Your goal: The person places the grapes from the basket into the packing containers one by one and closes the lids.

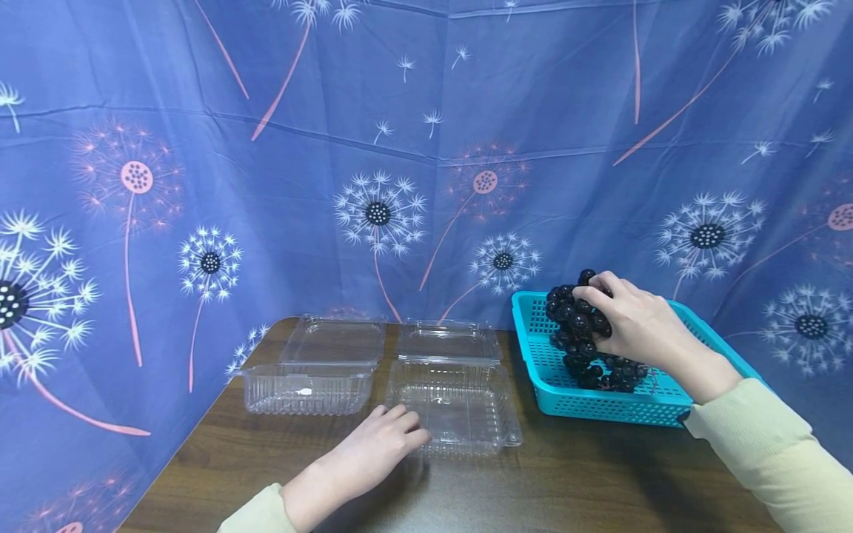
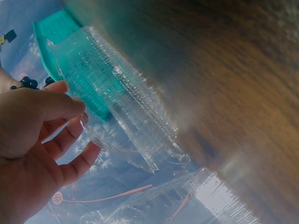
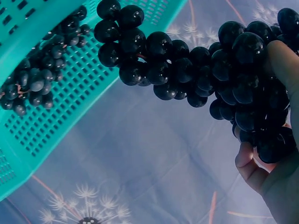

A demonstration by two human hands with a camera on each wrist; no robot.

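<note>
Grapes (image 1: pixel 576 318), a dark bunch of them, sit in our right hand (image 1: pixel 636 322), fingers curled round the top of the bunch while it hangs over the teal basket (image 1: pixel 600 403). From the right wrist view we can see the bunch (image 3: pixel 196 70) dangling clear of the basket (image 3: pixel 51 93), with more grapes (image 3: pixel 32 84) lying inside it underneath.

Our left hand (image 1: pixel 383 444) is over on the other side, flat on the wooden table (image 1: pixel 566 481), fingers relaxed and spread a bit, not holding anything. Its fingertips are right at the near edge of a clear plastic box (image 1: pixel 453 403) with the lid flipped open; whether they're actually touching it we can't tell. The left wrist view shows the same open hand (image 2: pixel 32 149) just beside that box (image 2: pixel 117 98).

A second clear box (image 1: pixel 309 370), also open, sits further out past the left hand. Blue dandelion-print cloth (image 1: pixel 426 148) hangs behind everything.
</note>
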